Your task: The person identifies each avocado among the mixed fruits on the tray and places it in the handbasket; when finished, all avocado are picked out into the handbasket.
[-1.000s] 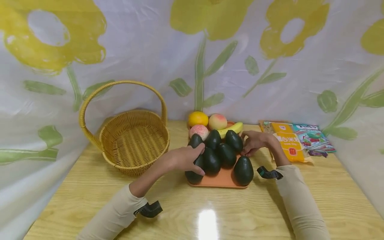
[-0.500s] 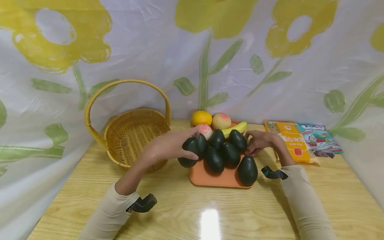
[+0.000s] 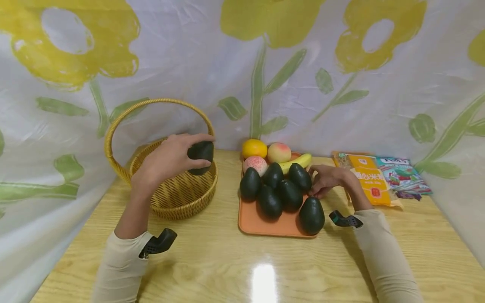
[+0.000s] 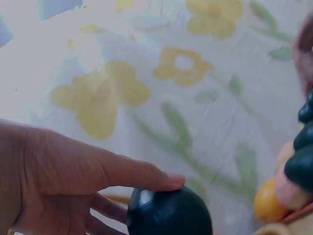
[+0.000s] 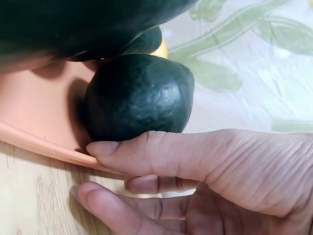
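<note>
My left hand (image 3: 166, 160) grips a dark green avocado (image 3: 202, 150) over the right part of the woven basket (image 3: 185, 209), inside its tall handle. In the left wrist view the thumb lies along the top of the avocado (image 4: 168, 213). My right hand (image 3: 326, 179) is at the right edge of the orange tray (image 3: 257, 221). In the right wrist view its thumb lies over the tray rim (image 5: 44, 149), beside an avocado (image 5: 139, 98), with the fingers curled outside and below the rim. Several avocados (image 3: 270, 202) lie on the tray.
At the tray's back are an orange (image 3: 254, 148), a peach (image 3: 279, 152), a pink speckled fruit (image 3: 255, 165) and a banana (image 3: 301, 161). Food packets (image 3: 373, 181) lie to the right. A flowered curtain (image 3: 170, 63) hangs behind the wooden table (image 3: 212, 261).
My left hand has taken an avocado from the tray's left side, lifted it and carried it left over the basket. The right hand has stayed at the tray's edge.
</note>
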The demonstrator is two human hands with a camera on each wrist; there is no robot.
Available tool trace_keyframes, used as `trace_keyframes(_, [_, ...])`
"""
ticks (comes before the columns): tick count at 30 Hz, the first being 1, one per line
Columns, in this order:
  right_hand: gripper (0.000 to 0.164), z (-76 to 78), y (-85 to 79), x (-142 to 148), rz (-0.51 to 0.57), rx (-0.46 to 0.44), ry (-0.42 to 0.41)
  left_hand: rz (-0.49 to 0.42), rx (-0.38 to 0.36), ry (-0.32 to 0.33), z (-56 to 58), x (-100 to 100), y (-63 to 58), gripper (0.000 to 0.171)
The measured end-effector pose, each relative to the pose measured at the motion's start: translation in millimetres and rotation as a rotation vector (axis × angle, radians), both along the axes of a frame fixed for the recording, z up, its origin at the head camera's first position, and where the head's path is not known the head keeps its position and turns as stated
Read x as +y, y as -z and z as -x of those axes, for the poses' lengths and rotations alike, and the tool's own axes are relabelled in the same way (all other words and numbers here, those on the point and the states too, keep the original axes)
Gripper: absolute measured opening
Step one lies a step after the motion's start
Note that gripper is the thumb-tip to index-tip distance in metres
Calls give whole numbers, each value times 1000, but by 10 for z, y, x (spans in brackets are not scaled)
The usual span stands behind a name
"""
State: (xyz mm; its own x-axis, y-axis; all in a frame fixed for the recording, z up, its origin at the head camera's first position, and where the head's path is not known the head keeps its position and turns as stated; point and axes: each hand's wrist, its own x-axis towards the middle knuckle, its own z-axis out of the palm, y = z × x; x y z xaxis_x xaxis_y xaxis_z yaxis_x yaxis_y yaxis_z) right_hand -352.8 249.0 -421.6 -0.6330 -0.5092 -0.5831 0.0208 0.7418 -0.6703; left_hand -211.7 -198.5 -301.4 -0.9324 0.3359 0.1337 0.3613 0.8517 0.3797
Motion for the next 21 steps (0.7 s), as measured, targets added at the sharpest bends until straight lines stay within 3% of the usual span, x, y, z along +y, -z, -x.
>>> trace_keyframes(5, [64, 10, 5, -29, 9, -4, -5, 29, 32, -50, 122, -315, 45, 58])
trace_keyframes(15, [66, 14, -45, -41, -5, 27, -6, 30, -66, -235, 327, -765, 258, 64])
trace_keyframes(21, [67, -13, -27, -7, 3, 14, 12, 16, -124, -341, 402, -924, 475, 53])
